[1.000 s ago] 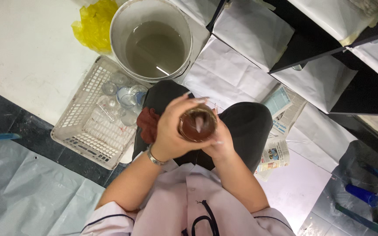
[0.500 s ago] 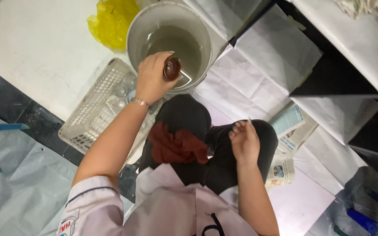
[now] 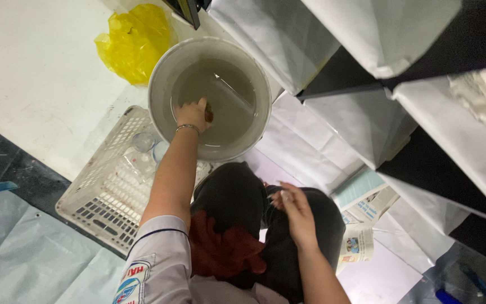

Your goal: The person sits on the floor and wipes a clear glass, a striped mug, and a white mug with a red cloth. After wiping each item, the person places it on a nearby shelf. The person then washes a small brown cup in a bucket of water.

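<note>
- Two hands in play, and a lot around them, so sweeping from the left side across.
- Far left: a white slotted basket (image 3: pixel 108 194) lies on the floor, with clear glassware inside it, just beside the bucket.
- Above it, a crumpled yellow plastic bag (image 3: pixel 133 42) lies on the pale floor, near the bucket's rim.
- Centre: the left hand (image 3: pixel 192 114) is down inside the white bucket (image 3: pixel 158 84), at the surface of the murky water, fingers curled tight around a small brown jar (image 3: pixel 209 112) that only peeks out past them.
- A bracelet (image 3: pixel 187 128) shows on that wrist.
- Lower down, a red cloth (image 3: pixel 223 250) sits on the lap, touching the dark trousers.
- Right of centre: the right hand (image 3: pixel 293 211) rests on the knee, empty, fingers loosely together and slightly bent.
- Further right: folded newspaper (image 3: pixel 367 217) lies on the floor beside the leg, under white-lined dark shelves (image 3: pixel 367 118).
</note>
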